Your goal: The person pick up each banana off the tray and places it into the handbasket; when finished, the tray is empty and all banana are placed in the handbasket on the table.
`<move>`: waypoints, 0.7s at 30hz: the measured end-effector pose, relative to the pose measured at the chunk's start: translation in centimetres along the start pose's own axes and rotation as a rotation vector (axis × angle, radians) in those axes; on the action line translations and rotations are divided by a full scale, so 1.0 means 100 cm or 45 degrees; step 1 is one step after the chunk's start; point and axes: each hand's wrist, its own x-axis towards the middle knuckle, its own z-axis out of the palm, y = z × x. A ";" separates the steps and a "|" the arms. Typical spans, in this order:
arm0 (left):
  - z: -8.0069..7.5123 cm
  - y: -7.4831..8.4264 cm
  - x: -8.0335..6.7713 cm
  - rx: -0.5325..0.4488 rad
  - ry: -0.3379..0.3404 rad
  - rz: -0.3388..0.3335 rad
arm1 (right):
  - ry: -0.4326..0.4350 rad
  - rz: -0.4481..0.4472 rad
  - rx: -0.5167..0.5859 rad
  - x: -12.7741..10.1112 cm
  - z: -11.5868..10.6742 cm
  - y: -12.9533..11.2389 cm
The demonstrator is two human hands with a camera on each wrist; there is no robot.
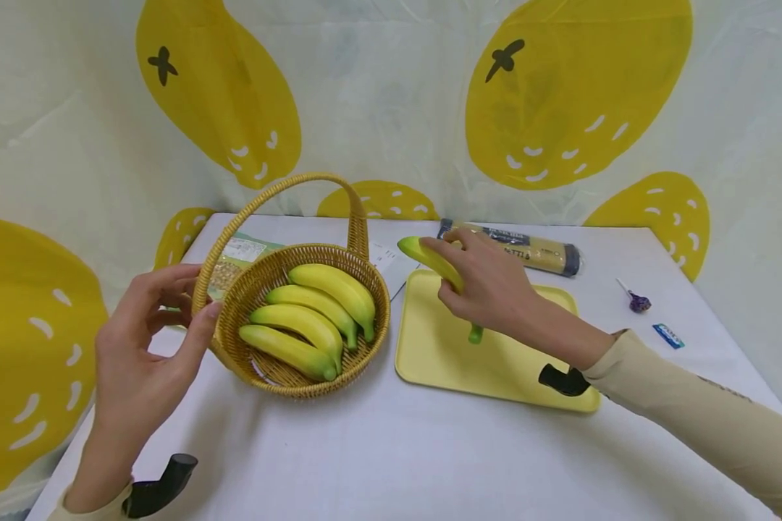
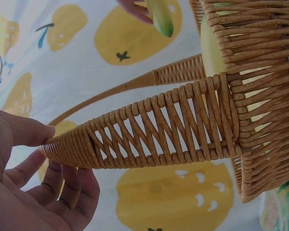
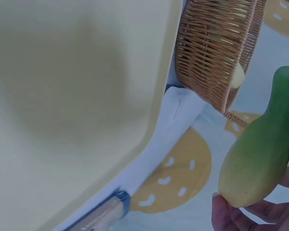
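Observation:
In the head view a wicker basket [image 1: 287, 391] stands left of centre with several yellow-green bananas [image 1: 296, 325] lying in it. My left hand [image 1: 146, 347] pinches its arched handle [image 2: 135, 130] between thumb and fingers, on the near left side. My right hand [image 1: 489, 282] grips one banana [image 1: 430, 259] above a yellow tray [image 1: 508, 376]. The green stem end shows below the hand, and the fingers cover part of its middle. In the right wrist view this banana [image 3: 260, 144] fills the right side, with fingertips round it. No banana lies on the visible part of the tray.
A packaged roll [image 1: 547, 253] lies behind the tray. A lollipop [image 1: 637, 300] and a small blue packet [image 1: 668, 336] lie to its right. Behind the basket are a printed packet [image 1: 237, 250] and white paper [image 1: 391, 260]. A fruit-print cloth [image 1: 378, 94] hangs at the back.

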 end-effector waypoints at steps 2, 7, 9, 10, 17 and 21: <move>0.000 0.000 0.000 -0.004 0.005 0.007 | 0.005 -0.022 -0.001 0.003 0.000 -0.003; 0.000 -0.001 0.000 0.013 -0.013 -0.005 | -0.008 -0.060 -0.001 0.011 -0.001 -0.013; -0.001 -0.001 0.000 0.022 -0.027 -0.020 | -0.021 -0.074 0.003 0.014 -0.002 -0.018; -0.001 0.000 0.000 0.025 -0.030 -0.026 | -0.031 -0.084 0.004 0.015 -0.002 -0.021; -0.001 0.000 0.000 0.031 -0.033 -0.027 | -0.095 -0.164 -0.004 0.030 0.000 -0.038; -0.001 -0.001 0.000 0.033 -0.032 -0.024 | -0.154 -0.186 -0.024 0.040 0.001 -0.049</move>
